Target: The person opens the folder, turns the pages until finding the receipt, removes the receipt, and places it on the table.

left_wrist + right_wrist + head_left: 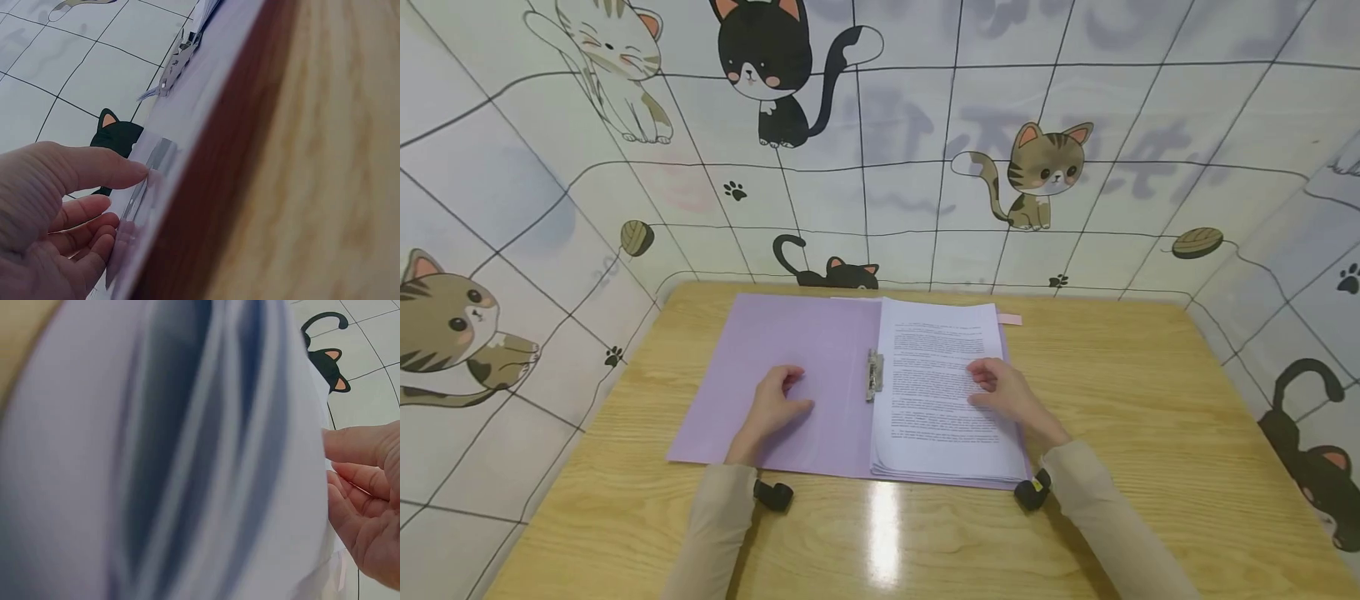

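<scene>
A purple folder [805, 333] lies spread flat on the table, with a metal clip [874, 375] near its fold. On its right half sits a stack of printed sheets [936, 454], whose lower edges look slightly fanned in the right wrist view. My left hand [777, 402] is over the bare left cover, fingers loosely bent and thumb apart, gripping nothing. Over the right part of the top sheet is my right hand [1003, 392], also relaxed, its fingertips close to the paper. In the left wrist view the thumb [109, 167] overlaps the glossy cover.
A pink tab [1011, 319] sticks out past the folder's upper right side. The wooden table [1120, 375] extends on both sides and in front. Behind it rises a tiled-pattern wall covering [910, 183] with cartoon cats. Small black cameras [772, 495] sit at both wrists.
</scene>
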Tool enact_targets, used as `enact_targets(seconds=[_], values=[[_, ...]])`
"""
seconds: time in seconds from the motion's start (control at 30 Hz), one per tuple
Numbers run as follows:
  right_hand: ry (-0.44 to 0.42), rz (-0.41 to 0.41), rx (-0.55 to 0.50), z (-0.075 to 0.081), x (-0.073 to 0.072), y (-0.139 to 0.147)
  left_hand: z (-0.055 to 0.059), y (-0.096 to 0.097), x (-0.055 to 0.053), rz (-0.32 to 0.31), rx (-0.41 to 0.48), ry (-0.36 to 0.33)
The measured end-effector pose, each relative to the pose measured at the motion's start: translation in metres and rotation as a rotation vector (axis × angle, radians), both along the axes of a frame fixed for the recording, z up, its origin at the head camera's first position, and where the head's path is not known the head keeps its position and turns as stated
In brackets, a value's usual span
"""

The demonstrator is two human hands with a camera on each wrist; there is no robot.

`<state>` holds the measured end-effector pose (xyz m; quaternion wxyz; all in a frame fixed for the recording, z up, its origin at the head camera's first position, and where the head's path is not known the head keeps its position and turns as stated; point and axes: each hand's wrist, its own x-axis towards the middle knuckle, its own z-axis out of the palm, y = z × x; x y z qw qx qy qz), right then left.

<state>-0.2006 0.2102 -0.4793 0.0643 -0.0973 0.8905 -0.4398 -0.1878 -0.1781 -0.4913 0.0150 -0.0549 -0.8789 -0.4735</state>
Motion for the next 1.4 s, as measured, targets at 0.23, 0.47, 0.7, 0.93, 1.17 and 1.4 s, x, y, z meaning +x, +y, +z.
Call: enact_targets(seconds=[0.23, 0.47, 0.7, 0.93, 1.17, 1.4], values=[[-0.057, 0.054, -0.007, 0.01, -0.012, 0.007, -0.002, 0.0, -0.001, -0.008, -0.023, 0.019], [-0.054, 0.025, -0.014, 0.027, -0.045, 0.011, -0.004, -0.001, -0.003, -0.005, -0.042, 0.014], [-0.024, -0.03, 0.076, 0.036, -0.082, 0.009, -0.006, -0.001, -0.005, -0.007, -0.061, 0.023], [0.019, 0.007, 0.214, 0.033, -0.108, 0.009, -0.001, -0.003, -0.003, 0.001, -0.059, -0.01], [0.021, 0.048, 0.335, 0.032, -0.12, 0.011, -0.004, -0.004, -0.005, -0.005, -0.069, 0.01], [0.026, 0.043, 0.464, 0.038, -0.125, 0.006, -0.004, -0.003, -0.004, -0.002, -0.067, 0.03]])
